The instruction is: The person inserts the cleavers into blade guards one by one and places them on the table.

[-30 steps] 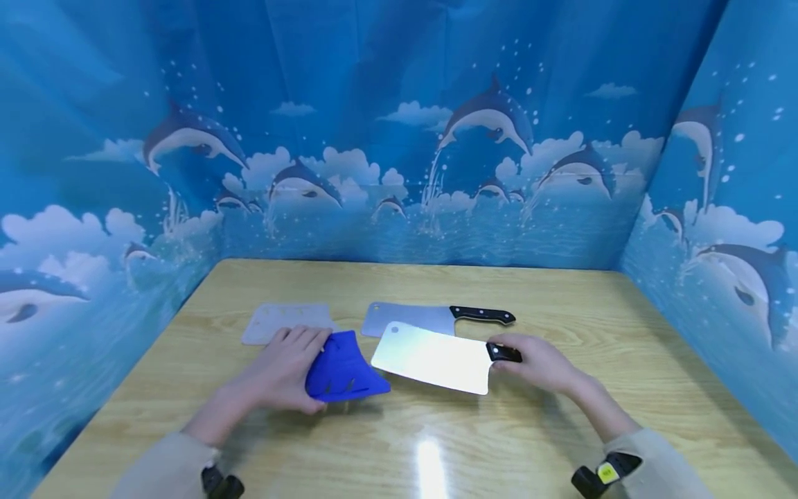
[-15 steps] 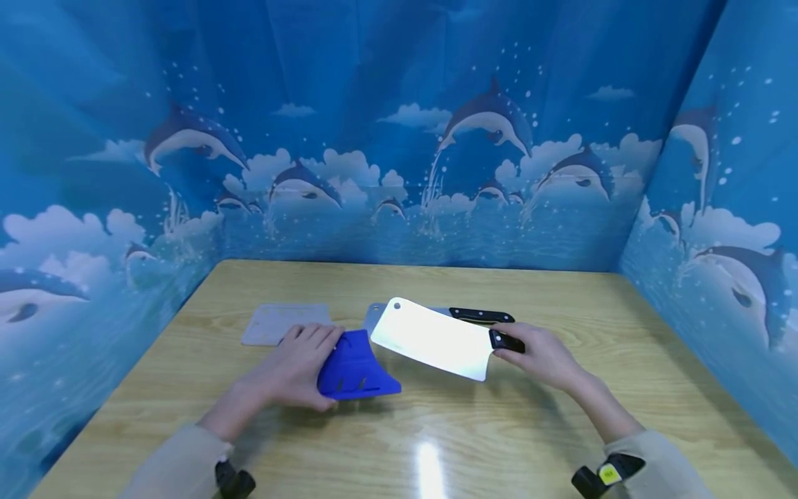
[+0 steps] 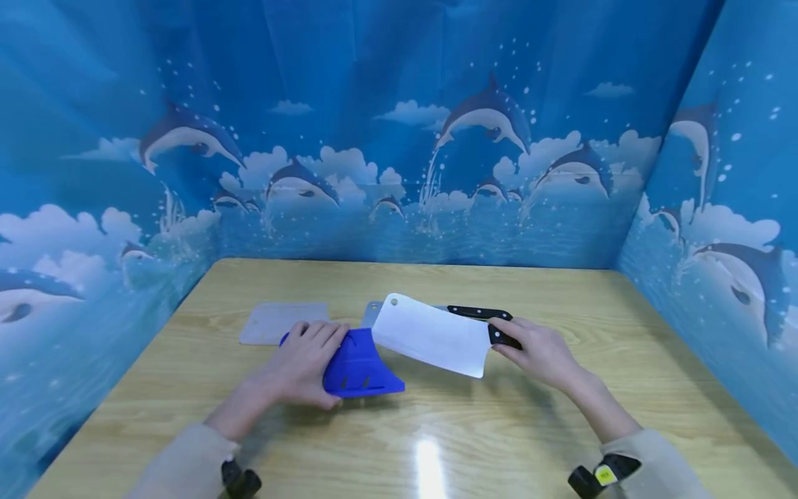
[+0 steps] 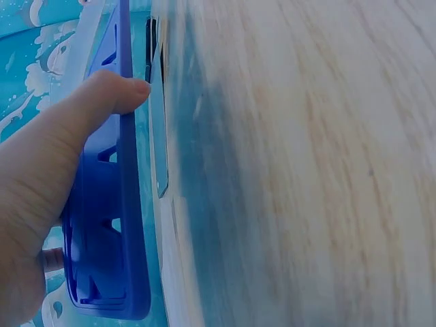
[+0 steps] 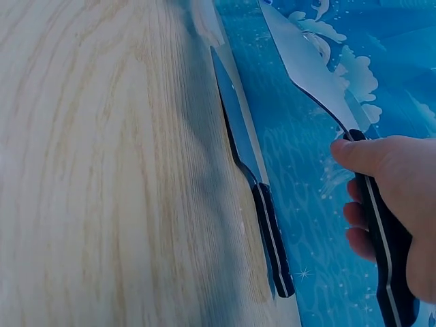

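My left hand (image 3: 312, 364) grips a blue plastic piece with triangular slots (image 3: 361, 367), which looks like a blade sheath. In the left wrist view the thumb presses across this blue sheath (image 4: 109, 204), held over the table. My right hand (image 3: 539, 352) grips a cleaver (image 3: 430, 336) by its black handle, its broad blade pointing left and raised. The blade's lower left edge comes right up to the blue sheath in the head view. Behind it, a second cleaver (image 3: 480, 313) lies on the table, its blade mostly hidden. The right wrist view shows this lying cleaver (image 5: 272, 238) below the held one.
A translucent whitish flat piece (image 3: 277, 320) lies on the wooden table (image 3: 530, 436) at the left, behind my left hand. A blue dolphin-print curtain (image 3: 399, 125) encloses the table at the back and both sides.
My left hand has shifted slightly right with the blue sheath. The held cleaver has risen and tilted, now covering most of the lying cleaver's blade.
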